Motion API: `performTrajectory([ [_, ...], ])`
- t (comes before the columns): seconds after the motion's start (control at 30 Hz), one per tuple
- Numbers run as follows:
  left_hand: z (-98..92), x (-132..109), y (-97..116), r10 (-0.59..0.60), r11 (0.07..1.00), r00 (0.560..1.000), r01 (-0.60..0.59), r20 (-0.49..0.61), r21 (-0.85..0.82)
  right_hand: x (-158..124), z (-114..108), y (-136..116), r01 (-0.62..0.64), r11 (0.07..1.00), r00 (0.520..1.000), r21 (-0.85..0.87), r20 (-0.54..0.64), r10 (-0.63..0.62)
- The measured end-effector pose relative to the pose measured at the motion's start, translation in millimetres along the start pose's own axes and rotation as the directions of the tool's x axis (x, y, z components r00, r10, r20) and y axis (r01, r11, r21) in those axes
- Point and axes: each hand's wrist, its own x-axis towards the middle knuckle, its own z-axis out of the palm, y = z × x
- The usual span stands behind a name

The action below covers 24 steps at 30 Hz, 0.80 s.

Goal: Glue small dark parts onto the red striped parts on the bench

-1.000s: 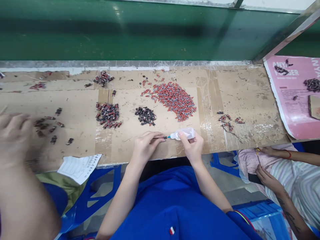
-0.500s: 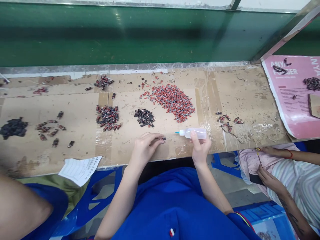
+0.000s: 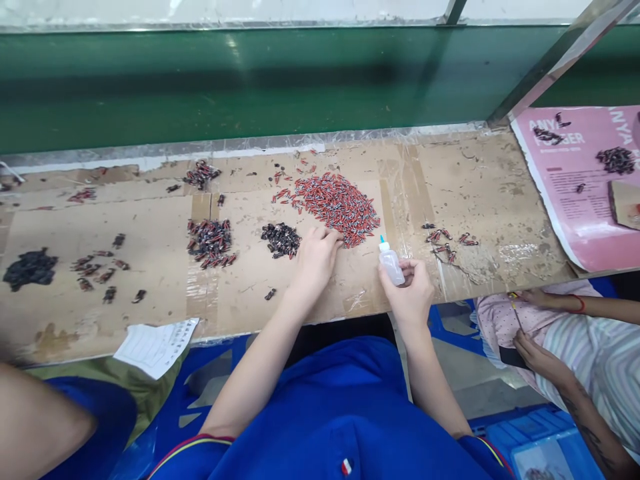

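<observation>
My right hand grips a clear squeeze bottle with a white cap and blue nozzle, which points away from me. At the near edge of a pile of small red-and-silver parts, my left hand has its fingers pressed together. Whatever is between those fingertips is hidden. Just left of that hand is a heap of small black pieces. A single small dark piece lies on the cardboard nearer to me.
Cardboard covers the bench. Joined red-black pieces and black parts lie leftward; a paper slip hangs over the front edge. A pink sheet is at right, above another person's hands. A green panel stands behind.
My left hand has let go of the small dark piece and moved forward to the red pile. The bottle in my right hand has swung from pointing left to pointing away from me.
</observation>
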Motion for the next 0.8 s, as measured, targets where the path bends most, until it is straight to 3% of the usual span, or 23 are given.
performTrajectory([
  [0.1,3.2,-2,-1,-0.009,1.0,0.999,0.009,-0.032,0.023,0,2,2,0.0,0.999,1.0,-0.044,-0.027,-0.001],
  [0.3,-20.4,-22,1,0.106,0.988,0.989,-0.116,-0.101,-0.098,-5,-6,-9,0.232,0.971,0.959,0.061,-0.181,-0.218],
  [0.4,-31.9,-40,8,0.201,0.959,0.965,-0.229,-0.17,-0.165,-14,-3,-27,0.205,0.943,0.977,0.262,0.008,-0.214],
  [0.5,-35.3,-58,14,0.222,0.952,0.949,-0.26,-0.224,-0.159,-25,10,-42,0.007,0.875,0.944,0.484,0.287,-0.166],
  [0.57,-34.8,-66,14,0.215,0.953,0.94,-0.262,-0.265,-0.154,-30,19,-47,-0.146,0.798,0.902,0.585,0.41,-0.136],
  [0.7,-34.2,-74,4,0.227,0.942,0.933,-0.284,-0.279,-0.18,-32,27,-47,-0.28,0.726,0.851,0.628,0.513,-0.115],
  [0.8,-34.6,-78,-6,0.173,0.968,0.959,-0.208,-0.226,-0.139,-29,25,-42,-0.236,0.779,0.879,0.581,0.469,-0.084],
])
